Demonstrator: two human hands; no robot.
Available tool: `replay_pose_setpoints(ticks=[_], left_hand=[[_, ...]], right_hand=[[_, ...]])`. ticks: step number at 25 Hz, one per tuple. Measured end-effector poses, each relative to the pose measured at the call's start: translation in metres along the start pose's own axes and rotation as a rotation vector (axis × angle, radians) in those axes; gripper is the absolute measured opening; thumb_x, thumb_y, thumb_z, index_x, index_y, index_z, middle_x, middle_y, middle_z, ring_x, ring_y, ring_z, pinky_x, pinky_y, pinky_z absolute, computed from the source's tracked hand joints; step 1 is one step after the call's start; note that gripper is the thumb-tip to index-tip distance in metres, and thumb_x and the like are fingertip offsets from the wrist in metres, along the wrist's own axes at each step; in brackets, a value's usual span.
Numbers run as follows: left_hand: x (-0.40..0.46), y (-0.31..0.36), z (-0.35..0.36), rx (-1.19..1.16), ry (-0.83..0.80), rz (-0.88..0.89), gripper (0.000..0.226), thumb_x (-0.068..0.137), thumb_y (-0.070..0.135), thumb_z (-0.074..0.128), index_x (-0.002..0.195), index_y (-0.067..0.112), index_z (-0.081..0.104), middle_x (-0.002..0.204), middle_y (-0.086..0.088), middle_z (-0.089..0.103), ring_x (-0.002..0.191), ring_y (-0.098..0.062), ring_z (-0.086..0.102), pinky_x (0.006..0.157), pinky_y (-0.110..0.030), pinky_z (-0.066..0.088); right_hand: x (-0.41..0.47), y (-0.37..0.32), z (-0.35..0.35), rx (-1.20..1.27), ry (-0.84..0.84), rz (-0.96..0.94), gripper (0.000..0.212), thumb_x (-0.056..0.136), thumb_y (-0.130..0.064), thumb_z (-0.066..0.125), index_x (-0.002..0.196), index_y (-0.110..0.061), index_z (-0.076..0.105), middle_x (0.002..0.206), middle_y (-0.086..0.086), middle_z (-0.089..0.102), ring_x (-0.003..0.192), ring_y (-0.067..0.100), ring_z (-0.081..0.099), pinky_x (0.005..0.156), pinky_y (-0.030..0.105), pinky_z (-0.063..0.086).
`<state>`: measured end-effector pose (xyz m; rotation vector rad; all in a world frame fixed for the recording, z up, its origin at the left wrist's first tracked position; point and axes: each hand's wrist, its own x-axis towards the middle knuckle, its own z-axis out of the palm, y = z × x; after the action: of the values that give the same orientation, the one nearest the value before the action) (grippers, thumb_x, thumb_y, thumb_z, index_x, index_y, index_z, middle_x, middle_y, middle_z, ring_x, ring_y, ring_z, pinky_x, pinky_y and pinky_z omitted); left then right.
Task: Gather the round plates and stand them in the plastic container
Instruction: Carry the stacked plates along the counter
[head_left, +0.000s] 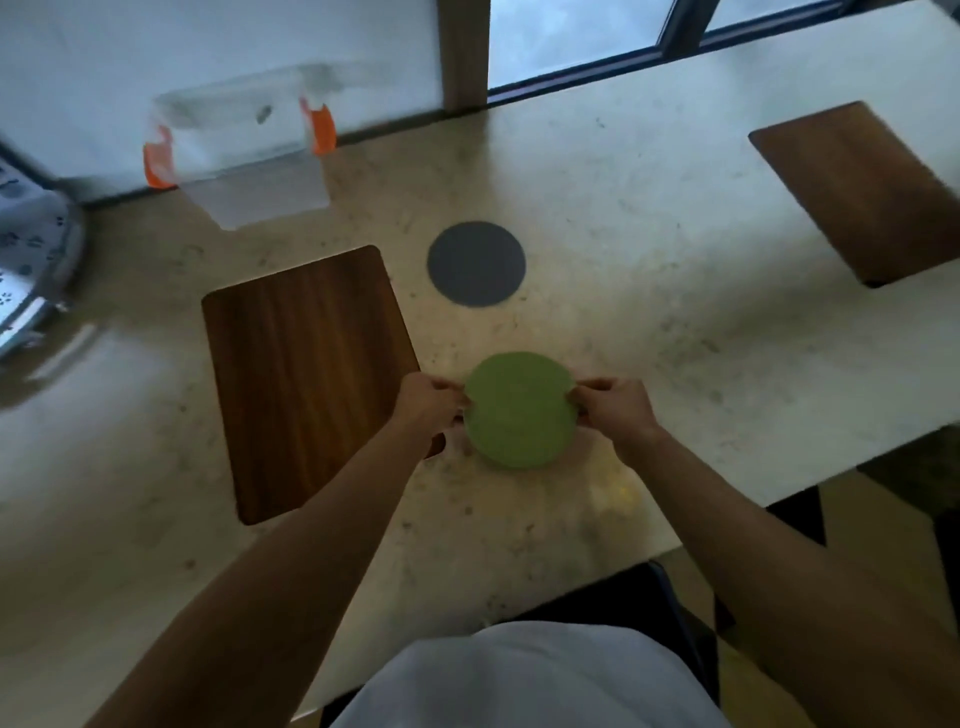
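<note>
Near the front edge of the pale stone surface (649, 218), both hands, left (428, 400) and right (615, 408), pinch opposite rims of the round green plate (519, 410). Step: gathering. Next, likely collect the round grey plate (476, 263), then the clear plastic container (239, 135).

One camera only, worn on the head, looks forward and steeply down at the worktop (649, 218) from close above, facing the window (571, 41) at the far edge.
</note>
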<state>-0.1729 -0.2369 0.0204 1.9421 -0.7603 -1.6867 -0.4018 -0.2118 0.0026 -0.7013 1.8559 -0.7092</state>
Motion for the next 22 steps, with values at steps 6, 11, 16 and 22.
replay_pose_setpoints(ticks=[6, 11, 16, 22], left_hand=[[0.018, 0.003, 0.035, 0.067, 0.019, -0.035, 0.012, 0.082, -0.012, 0.066, 0.093, -0.009, 0.062, 0.1, -0.025, 0.067, 0.096, -0.04, 0.068, 0.082, -0.05, 0.058], [0.027, -0.004, 0.04, 0.135, 0.06, -0.022, 0.015, 0.078, -0.011, 0.069, 0.074, 0.001, 0.061, 0.093, -0.022, 0.068, 0.09, -0.037, 0.07, 0.076, -0.049, 0.061], [0.03, -0.009, 0.042, 0.294, 0.115, 0.049, 0.02, 0.077, -0.004, 0.074, 0.065, 0.007, 0.063, 0.086, -0.018, 0.07, 0.08, -0.032, 0.072, 0.073, -0.05, 0.062], [0.021, -0.01, 0.046, 0.614, 0.166, 0.249, 0.002, 0.076, 0.011, 0.074, 0.074, 0.009, 0.075, 0.077, -0.01, 0.075, 0.075, -0.023, 0.071, 0.076, -0.035, 0.059]], right_hand=[[0.025, 0.015, -0.022, -0.095, 0.019, 0.009, 0.008, 0.079, -0.016, 0.074, 0.086, -0.014, 0.077, 0.08, 0.001, 0.075, 0.077, 0.016, 0.072, 0.075, 0.036, 0.061], [0.031, 0.02, -0.024, -0.229, 0.065, -0.014, 0.018, 0.08, -0.021, 0.073, 0.096, -0.013, 0.077, 0.09, 0.002, 0.076, 0.086, 0.016, 0.069, 0.085, 0.034, 0.057], [0.03, 0.022, -0.022, -0.353, 0.12, -0.071, 0.02, 0.082, -0.02, 0.074, 0.099, -0.011, 0.077, 0.097, 0.004, 0.077, 0.088, 0.014, 0.068, 0.079, 0.019, 0.047], [0.021, 0.023, -0.014, -0.439, 0.225, -0.154, 0.012, 0.083, -0.02, 0.073, 0.092, -0.013, 0.077, 0.088, 0.003, 0.076, 0.071, 0.011, 0.062, 0.069, 0.018, 0.043]])
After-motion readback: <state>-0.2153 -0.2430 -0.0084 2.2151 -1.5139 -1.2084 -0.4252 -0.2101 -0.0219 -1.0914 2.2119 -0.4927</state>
